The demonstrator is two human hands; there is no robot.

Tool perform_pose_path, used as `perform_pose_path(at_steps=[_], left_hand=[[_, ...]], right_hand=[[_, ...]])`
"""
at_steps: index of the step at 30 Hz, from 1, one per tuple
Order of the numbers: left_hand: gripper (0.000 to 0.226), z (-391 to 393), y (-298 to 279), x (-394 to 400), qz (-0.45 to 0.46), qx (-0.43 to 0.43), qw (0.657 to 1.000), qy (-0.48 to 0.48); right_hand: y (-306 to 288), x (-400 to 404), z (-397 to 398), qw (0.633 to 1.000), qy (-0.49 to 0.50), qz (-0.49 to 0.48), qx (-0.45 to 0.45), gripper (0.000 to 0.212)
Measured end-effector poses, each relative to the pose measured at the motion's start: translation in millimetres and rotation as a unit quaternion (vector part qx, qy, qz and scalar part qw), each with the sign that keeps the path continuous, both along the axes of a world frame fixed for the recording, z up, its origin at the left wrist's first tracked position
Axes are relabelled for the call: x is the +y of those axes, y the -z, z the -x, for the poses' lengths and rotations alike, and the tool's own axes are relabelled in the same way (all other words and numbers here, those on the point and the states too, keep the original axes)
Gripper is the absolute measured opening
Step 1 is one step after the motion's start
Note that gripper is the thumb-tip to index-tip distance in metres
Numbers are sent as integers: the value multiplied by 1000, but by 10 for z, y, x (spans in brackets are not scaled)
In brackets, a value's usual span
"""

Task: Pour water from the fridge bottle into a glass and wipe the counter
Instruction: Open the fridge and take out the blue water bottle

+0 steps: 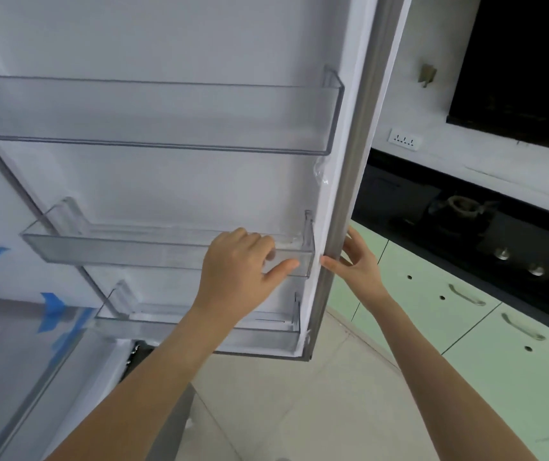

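The fridge door stands open in front of me, its white inner side facing me. Three clear door shelves cross it, and all look empty; no bottle or glass shows. My left hand rests on the front of the middle door shelf, fingers curled over its rim near the right end. My right hand grips the door's grey outer edge, thumb on the inner side and fingers wrapped behind it.
A black counter with a gas hob runs along the right wall, above pale green cabinets with handles. A wall socket and a dark window lie above it. The fridge interior, with blue tape, is at lower left. The floor is tiled.
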State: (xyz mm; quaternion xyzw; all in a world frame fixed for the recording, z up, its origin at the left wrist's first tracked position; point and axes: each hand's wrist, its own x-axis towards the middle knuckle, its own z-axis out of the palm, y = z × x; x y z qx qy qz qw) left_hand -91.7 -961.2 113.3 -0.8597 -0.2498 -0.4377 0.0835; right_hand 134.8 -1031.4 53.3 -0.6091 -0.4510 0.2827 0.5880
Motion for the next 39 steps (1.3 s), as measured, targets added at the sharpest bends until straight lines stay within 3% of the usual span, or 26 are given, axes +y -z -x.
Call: perform_pose_path(at_steps=[24, 39], left_hand=[[45, -1052, 31, 815, 64, -11, 975, -212], [42, -1440, -176, 1142, 148, 41, 938, -311]], right_hand=[[166, 1528, -826, 994, -87, -64, 8, 67], [58, 2240, -1096, 986, -164, -12, 16, 75]])
